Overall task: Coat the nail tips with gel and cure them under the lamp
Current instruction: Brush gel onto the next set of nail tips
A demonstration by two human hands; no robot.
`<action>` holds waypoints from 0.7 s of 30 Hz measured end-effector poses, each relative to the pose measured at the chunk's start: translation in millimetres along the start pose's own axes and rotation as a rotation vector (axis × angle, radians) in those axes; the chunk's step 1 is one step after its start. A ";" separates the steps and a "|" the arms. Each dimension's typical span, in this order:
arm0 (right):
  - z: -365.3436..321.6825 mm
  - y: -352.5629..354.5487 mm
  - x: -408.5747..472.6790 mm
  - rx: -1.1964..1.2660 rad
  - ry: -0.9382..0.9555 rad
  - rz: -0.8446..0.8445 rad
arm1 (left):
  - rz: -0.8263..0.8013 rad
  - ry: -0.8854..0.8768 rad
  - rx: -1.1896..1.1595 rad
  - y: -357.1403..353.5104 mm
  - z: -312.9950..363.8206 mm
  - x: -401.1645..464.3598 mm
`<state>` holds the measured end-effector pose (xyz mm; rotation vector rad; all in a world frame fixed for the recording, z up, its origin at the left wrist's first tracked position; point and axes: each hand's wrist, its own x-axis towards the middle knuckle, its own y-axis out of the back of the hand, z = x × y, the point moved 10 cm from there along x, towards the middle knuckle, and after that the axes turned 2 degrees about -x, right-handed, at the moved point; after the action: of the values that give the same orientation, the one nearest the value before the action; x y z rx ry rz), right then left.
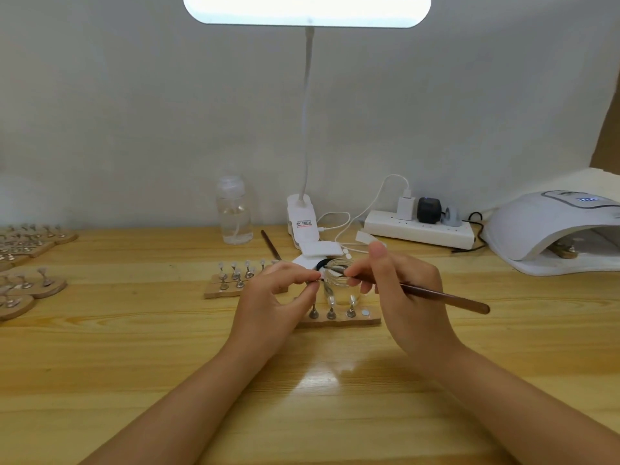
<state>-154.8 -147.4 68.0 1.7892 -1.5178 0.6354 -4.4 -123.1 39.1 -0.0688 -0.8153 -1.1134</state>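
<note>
My left hand pinches a small nail-tip stand between thumb and fingers, above the table. My right hand grips a brown brush, whose dark tip meets the nail tip held by the left hand. Below the hands lies a wooden holder strip with three metal stands bearing nail tips and one bare magnet. A clear glass jar stands just behind it, partly hidden by my fingers. The white curing lamp sits at the far right with a holder inside.
A second wooden holder with several nail tips lies left of the hands. More holders crowd the table's left edge. A clear bottle, a clip desk lamp, a spare brush and a power strip line the back.
</note>
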 end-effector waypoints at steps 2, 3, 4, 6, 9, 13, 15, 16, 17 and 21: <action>0.6 -1.4 -0.9 -0.037 0.022 -0.012 | 0.001 0.000 -0.007 -0.5 -1.3 0.5; 2.4 -2.1 -1.7 -0.037 0.015 -0.023 | 0.001 -0.002 -0.009 -0.8 -1.6 0.5; 5.5 -2.4 -2.5 -0.020 -0.009 -0.028 | 0.001 -0.007 -0.008 -1.0 -1.7 0.6; 11.6 -0.2 -3.5 0.048 -0.063 -0.013 | -0.001 -0.015 0.003 -1.5 -1.6 0.3; 7.1 3.4 -1.8 0.029 -0.015 0.017 | -0.010 -0.030 0.025 -2.6 -1.0 0.4; 10.2 -1.3 -2.0 -0.004 -0.031 -0.021 | -0.021 -0.031 0.021 -3.7 -1.6 0.5; 15.0 0.4 -3.0 0.058 -0.085 -0.003 | -0.022 -0.031 0.018 -4.3 -1.6 0.9; 13.4 2.4 -2.8 0.073 -0.075 0.015 | -0.021 -0.030 0.017 -4.3 -1.4 1.1; 9.8 3.9 -2.3 0.061 -0.045 0.029 | -0.021 -0.028 0.016 -4.3 -1.4 1.3; 6.6 -1.3 -1.4 -0.008 -0.015 -0.012 | -0.019 -0.021 0.025 -4.2 -2.1 1.1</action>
<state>-154.3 -151.4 62.5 1.7993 -1.5168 0.6109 -6.5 -126.9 36.9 -0.0518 -0.8504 -1.1217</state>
